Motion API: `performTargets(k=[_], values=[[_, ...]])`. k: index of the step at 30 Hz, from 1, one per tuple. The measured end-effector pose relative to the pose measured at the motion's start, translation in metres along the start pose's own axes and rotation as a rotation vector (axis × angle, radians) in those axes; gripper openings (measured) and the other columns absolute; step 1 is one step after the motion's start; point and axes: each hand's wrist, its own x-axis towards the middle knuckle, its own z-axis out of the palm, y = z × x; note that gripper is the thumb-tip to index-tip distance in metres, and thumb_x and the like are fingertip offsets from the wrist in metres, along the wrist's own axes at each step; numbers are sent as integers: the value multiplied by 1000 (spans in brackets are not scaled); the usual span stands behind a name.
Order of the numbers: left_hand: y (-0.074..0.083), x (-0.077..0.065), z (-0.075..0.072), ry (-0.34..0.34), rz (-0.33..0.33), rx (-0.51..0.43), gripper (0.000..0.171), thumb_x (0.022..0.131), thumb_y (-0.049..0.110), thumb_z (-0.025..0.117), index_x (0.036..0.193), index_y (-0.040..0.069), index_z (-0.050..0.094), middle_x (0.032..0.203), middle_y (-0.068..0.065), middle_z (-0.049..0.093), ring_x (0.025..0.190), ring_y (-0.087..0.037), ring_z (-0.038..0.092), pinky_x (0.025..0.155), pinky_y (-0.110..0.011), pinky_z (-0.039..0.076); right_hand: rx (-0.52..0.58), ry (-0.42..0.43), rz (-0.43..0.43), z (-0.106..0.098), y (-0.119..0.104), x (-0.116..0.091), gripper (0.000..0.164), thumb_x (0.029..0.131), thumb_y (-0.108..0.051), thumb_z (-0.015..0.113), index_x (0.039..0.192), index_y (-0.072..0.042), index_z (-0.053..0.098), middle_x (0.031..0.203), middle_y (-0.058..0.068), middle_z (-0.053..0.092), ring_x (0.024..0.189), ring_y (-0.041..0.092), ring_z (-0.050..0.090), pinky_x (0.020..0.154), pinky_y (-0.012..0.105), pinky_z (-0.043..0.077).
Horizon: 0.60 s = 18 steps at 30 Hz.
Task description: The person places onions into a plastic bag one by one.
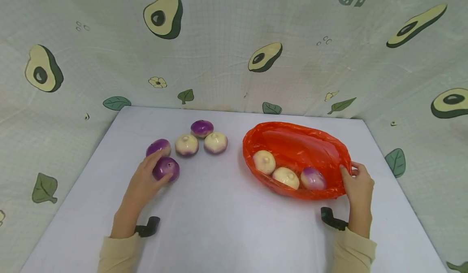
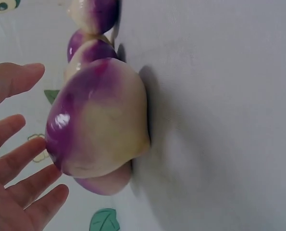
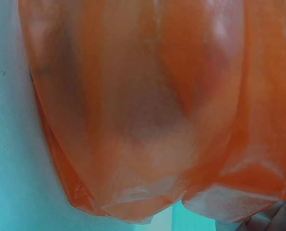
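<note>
My left hand (image 1: 145, 182) reaches over the nearest purple turnip (image 1: 166, 169), thumb and fingers spread around it. In the left wrist view the fingers (image 2: 25, 159) are parted, with fingertips right at the glossy purple-and-white turnip (image 2: 102, 118). Just behind it lies another purple turnip (image 1: 158, 146). My right hand (image 1: 359, 185) pinches the right rim of a red plastic bag (image 1: 300, 137), which stands open. Inside the bag are two pale turnips, one at the left (image 1: 264, 162) and one at the front (image 1: 286, 178), and a purple-and-white turnip (image 1: 313, 178). Orange-looking plastic (image 3: 133, 159) fills most of the right wrist view.
Farther back on the white table (image 1: 226, 232) sit a pale turnip (image 1: 187, 145), a second pale turnip (image 1: 215, 143) and a purple turnip (image 1: 202, 128). A cloth with avocado prints (image 1: 219, 29) hangs behind and along both sides. Dark camera mounts (image 1: 149, 227) stick out from both wrists.
</note>
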Motion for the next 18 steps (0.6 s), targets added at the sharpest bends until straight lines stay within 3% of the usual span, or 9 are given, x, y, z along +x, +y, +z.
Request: performTargets(k=[11, 18], values=[[-12, -6, 0, 18, -7, -1, 72, 75, 14, 76, 137, 3, 40, 134, -29, 38, 123, -50, 35, 97, -67, 30, -3, -2, -1, 0, 0, 0, 66, 95, -43, 41, 145, -3, 25, 131, 30, 42, 112, 42, 49, 90, 53, 46], [-19, -9, 2, -17, -85, -50, 78, 77, 16, 75, 140, -1, 33, 133, -30, 35, 113, -45, 44, 91, -59, 42, -6, -4, 2, 0, -1, 1, 66, 95, -43, 41, 145, -2, 25, 131, 30, 41, 112, 42, 48, 90, 53, 46]])
